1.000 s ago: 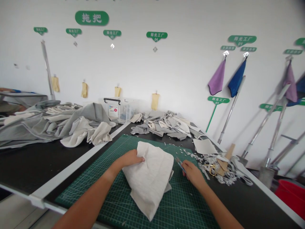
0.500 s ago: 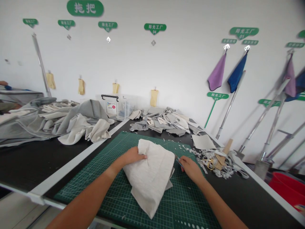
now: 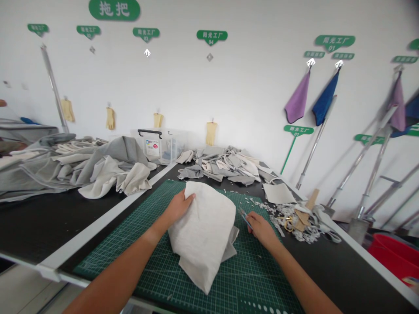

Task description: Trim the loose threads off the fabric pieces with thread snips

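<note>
I'm looking down at a black worktable topped with a green cutting mat, with grey fabric offcuts heaped beyond it. The off-white cloth sits bunched on the mat, my left hand spread open against its upper edge. My right hand pinches a small blue-handled blade just beside the cloth.

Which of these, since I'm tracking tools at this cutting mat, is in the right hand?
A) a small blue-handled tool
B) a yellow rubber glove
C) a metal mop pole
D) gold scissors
A. The right hand pinches the small blue-handled tool beside the white fabric, while the gold scissors lie among scraps off the mat.
</note>
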`<state>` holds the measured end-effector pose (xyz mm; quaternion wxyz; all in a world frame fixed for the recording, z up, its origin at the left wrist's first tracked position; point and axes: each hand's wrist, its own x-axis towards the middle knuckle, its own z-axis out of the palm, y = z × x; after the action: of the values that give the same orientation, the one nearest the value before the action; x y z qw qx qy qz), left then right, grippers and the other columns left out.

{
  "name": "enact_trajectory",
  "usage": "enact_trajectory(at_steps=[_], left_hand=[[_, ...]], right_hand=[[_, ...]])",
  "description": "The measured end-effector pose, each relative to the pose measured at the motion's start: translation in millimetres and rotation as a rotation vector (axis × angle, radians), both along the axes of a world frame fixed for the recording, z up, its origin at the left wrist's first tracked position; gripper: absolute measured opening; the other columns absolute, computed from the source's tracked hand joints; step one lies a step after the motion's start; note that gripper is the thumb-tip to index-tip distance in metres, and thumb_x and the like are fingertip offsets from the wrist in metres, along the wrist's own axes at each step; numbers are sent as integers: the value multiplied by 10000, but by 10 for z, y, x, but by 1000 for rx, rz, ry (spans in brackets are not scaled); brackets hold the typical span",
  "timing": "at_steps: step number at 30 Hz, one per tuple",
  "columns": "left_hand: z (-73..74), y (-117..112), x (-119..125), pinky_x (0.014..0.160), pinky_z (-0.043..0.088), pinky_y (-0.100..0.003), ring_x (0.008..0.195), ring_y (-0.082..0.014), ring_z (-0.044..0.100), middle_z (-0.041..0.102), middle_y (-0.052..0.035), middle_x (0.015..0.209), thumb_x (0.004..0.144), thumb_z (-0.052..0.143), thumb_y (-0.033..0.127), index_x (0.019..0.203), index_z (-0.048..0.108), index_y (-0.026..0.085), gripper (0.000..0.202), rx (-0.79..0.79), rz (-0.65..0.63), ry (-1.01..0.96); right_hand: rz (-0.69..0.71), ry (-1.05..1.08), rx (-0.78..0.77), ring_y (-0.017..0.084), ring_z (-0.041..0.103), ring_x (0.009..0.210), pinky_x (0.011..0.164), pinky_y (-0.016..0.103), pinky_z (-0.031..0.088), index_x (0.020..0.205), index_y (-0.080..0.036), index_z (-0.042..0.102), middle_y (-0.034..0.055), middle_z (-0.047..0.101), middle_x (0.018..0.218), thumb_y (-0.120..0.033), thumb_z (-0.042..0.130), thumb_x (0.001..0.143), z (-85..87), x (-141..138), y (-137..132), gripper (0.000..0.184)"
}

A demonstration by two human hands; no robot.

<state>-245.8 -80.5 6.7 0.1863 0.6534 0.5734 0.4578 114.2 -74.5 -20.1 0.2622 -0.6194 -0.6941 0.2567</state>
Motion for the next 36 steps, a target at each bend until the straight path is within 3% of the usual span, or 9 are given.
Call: enact_trajectory(at_steps=[5,8,12,16,21,27,32,36], left_hand=[[137,-48,19,1068,463,-378,1214,-275,627,679,-142,1305,947,515,459,1330,598,123,516,135,98,-180],[216,-132,109,1075,462,-388,1207,-283,629,685,-138,1294,925,548,473,1306,615,110,531,118,-2,-266],[288,-275,267,1009,505,-387,1151,-293,656,714,-106,1247,888,600,488,1271,650,140,520,-40,-235,-327],[337,-392,355,921,536,-355,1084,-297,676,745,-74,1175,812,698,455,1194,688,157,485,-220,-399,-310],[382,-461,377,934,529,-357,1122,-309,660,738,-68,1196,764,747,465,1214,692,168,543,-304,-437,-300],[340,-432,320,948,528,-355,1152,-318,654,703,-131,1265,768,744,553,1248,664,142,637,-309,-314,-303],[287,-420,269,904,540,-362,1122,-343,664,724,-152,1204,708,765,618,1201,679,132,697,-345,-190,-222],[246,-376,270,923,531,-381,1108,-351,667,739,-143,1172,730,746,609,1177,702,133,654,-276,-225,-203]], right_hand=[[36,367,-222,102,404,432,437,221,283,832,-228,426,-38,514,626,-389,336,855,59,-151,-17,186],[112,564,-336,79,312,430,410,198,254,883,-236,420,-73,429,637,-419,390,840,166,-246,-133,191],[243,839,-432,50,202,457,389,178,176,820,-221,431,-97,322,634,-509,611,852,301,-362,-351,341],[176,703,-447,37,175,437,370,177,128,702,-217,371,-107,280,569,-591,692,820,281,-433,-428,507],[115,640,-475,35,161,410,343,176,105,725,-222,414,-124,268,523,-581,762,753,159,-400,-332,501],[3,693,-306,34,163,376,328,165,100,817,-215,510,-140,255,475,-551,769,732,215,-358,-277,432],[64,693,-431,29,173,367,318,166,93,701,-230,392,-128,275,484,-579,742,742,191,-403,-314,495],[88,684,-415,23,172,387,334,156,94,733,-223,423,-130,293,508,-530,795,712,255,-460,-379,482]])
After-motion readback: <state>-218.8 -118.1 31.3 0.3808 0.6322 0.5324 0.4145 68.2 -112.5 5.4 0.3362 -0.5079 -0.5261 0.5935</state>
